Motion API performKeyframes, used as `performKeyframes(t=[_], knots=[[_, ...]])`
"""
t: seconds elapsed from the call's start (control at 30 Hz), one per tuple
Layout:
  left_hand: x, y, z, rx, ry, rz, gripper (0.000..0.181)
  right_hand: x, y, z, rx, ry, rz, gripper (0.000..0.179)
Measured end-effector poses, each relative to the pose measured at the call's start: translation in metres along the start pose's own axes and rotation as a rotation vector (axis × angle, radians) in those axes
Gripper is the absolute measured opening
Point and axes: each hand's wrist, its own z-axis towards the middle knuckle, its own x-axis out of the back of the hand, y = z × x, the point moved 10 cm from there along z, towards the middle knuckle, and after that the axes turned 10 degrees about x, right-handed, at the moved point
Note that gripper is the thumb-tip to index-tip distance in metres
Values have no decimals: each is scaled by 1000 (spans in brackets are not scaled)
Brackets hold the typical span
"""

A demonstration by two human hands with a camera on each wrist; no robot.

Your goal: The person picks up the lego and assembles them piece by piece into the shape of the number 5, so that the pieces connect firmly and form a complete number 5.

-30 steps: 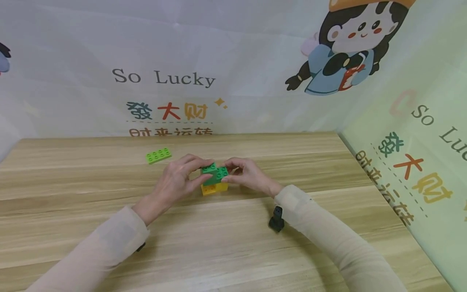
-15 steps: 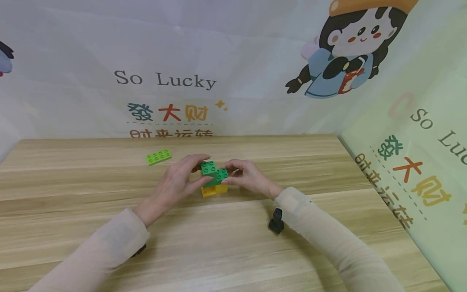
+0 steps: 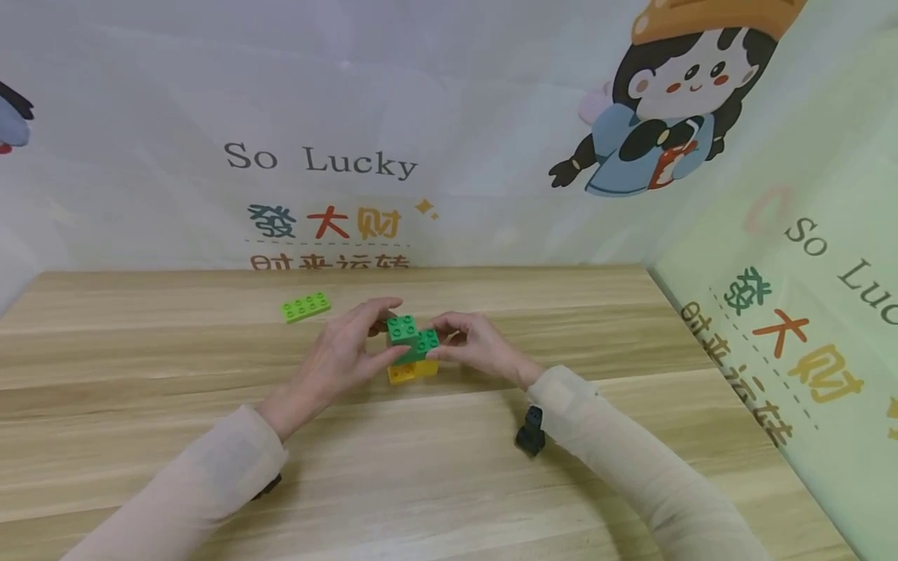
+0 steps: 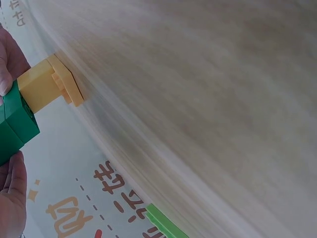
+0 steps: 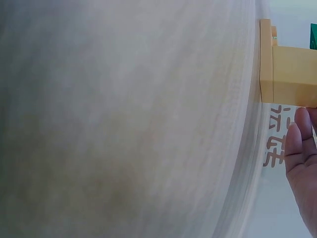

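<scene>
A small tower of toy building bricks stands on the table between both hands. On top sits a green brick [image 3: 402, 330]; a second green brick [image 3: 427, 343] sits below it, jutting right. Under these are a yellow brick [image 5: 294, 77] and a thin yellow plate [image 5: 266, 62] at the base. My left hand [image 3: 340, 351] pinches the green part from the left, thumb in front and fingers behind. With thumb and fingertips, my right hand [image 3: 484, 348] holds the lower green brick at its right end. Part of the yellow brick is hidden from above.
A light green building plate [image 3: 305, 307] lies on the wooden table [image 3: 393, 483], back left of the tower. Printed cloth walls [image 3: 477, 156] stand behind and at the right. A black device [image 3: 531, 431] shows beneath the right sleeve.
My left fingers have slid off the top green brick's studs to its side, so all its studs now show. The right hand keeps its hold. The head view has tilted slightly up.
</scene>
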Motion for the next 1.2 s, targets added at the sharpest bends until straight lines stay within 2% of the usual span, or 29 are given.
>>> performKeyframes(t=[0.17, 0.37, 0.43, 0.57, 0.67, 0.77, 0.9, 1.03, 1.2], knots=[[3, -4, -2, 32, -3, -25, 60, -2, -1, 0, -1, -5, 7, 34], [15, -27, -5, 176, -26, -41, 49, -4, -2, 0, -13, -13, 15, 35], [22, -35, -6, 205, -7, -28, 44, -5, -2, 1, -15, -18, 21, 36], [39, -52, -8, 214, 71, 41, 34, -6, -1, 1, -21, -30, 27, 36], [48, -67, -10, 235, 100, 94, 32, -5, 1, 1, -33, -36, 19, 37], [52, -85, -13, 283, 84, 132, 35, -3, 3, -1, -43, -34, 7, 38], [56, -106, -16, 371, 27, 167, 40, -2, 2, -3, -38, -34, 7, 38], [61, -122, -19, 446, -24, 199, 46, -3, 0, -2, -35, -39, 15, 38], [64, -138, -21, 496, -74, 237, 52, -6, -3, 0, -29, -41, 18, 38]])
